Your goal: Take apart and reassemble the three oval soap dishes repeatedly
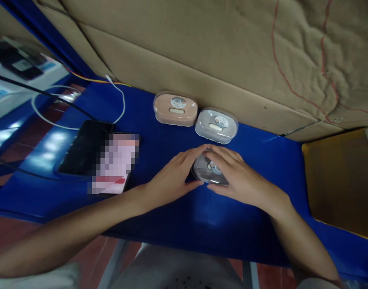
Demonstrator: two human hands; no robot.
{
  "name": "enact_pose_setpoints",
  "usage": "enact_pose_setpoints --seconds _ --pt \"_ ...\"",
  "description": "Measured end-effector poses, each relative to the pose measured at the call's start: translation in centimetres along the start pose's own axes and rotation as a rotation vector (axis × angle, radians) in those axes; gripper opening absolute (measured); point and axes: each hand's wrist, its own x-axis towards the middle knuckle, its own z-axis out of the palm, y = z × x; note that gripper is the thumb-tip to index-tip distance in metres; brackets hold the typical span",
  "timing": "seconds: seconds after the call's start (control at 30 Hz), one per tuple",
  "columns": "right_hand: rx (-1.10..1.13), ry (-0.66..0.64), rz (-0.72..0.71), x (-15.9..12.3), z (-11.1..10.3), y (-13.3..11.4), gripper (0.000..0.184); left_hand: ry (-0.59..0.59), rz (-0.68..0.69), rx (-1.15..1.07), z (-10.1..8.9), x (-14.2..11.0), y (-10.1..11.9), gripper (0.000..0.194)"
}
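Observation:
Both my hands rest on a small dark case with a clear lid (205,171) lying on the blue table (172,216). My left hand (173,176) cups its left side, fingers curved along its edge. My right hand (235,176) covers its right side and top, fingers wrapped over it. Most of the case is hidden under my fingers. Behind it stand a pink case (175,109) and a white case (216,125), both with clear lids and round stickers, close to the cardboard wall.
A dark phone (86,146) and a second phone with a blurred screen (116,164) lie at the left, with a white cable (51,100) looping behind. Cardboard sheets (220,52) line the back. A brown box (343,180) sits at the right.

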Motion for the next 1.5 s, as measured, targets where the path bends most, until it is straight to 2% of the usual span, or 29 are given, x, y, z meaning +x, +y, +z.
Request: enact_pose_setpoints --seconds 0.17,0.33,0.53,0.7,0.87,1.03,1.1,1.17,1.23,1.3,1.37,1.5 --pt "0.042 -0.006 0.012 -0.1 0.1 0.5 0.083 -0.022 0.010 0.000 -0.1 0.0 0.2 0.095" --pt "0.012 -0.022 0.110 -1.8 -1.4 2.0 0.078 -0.038 -0.010 0.020 -0.3 -0.2 0.6 0.089" --pt "-0.117 0.064 0.312 -4.4 -2.9 6.6 0.078 -0.086 -0.038 0.085 -0.4 -0.4 0.7 0.078" --pt "-0.242 0.206 0.352 -4.7 -2.7 10.2 0.074 -0.086 -0.018 0.111 -0.5 -0.4 0.7 0.070" --pt "-0.287 0.216 0.392 -4.1 -2.9 10.9 0.075 -0.089 -0.007 0.143 -0.4 -0.4 0.7 0.066" --pt "-0.358 0.218 0.399 -3.7 -2.9 10.3 0.076 -0.085 0.020 0.174 -0.2 -0.5 0.4 0.061" --pt "-0.394 0.273 0.375 -2.9 -2.5 9.4 0.077 -0.077 0.029 0.184 -0.1 -0.5 0.4 0.060" --pt "-0.404 0.357 0.293 -1.5 -1.7 8.1 0.074 -0.069 0.031 0.198 -0.1 -0.4 0.3 0.060" --pt "-0.393 0.494 0.136 0.1 -0.2 7.0 0.063 -0.065 0.031 0.218 -0.1 -0.4 0.4 0.060" --pt "-0.387 0.687 -0.037 1.4 1.7 6.3 0.052 -0.061 0.029 0.238 -0.3 -0.3 0.4 0.059" --pt "-0.370 0.779 -0.133 2.3 3.5 6.3 0.050 -0.045 0.026 0.253 -0.5 -0.2 0.4 0.059" --pt "-0.318 0.850 -0.100 2.8 5.3 6.8 0.049 0.030 0.003 0.319 -0.9 0.4 0.0 0.058"
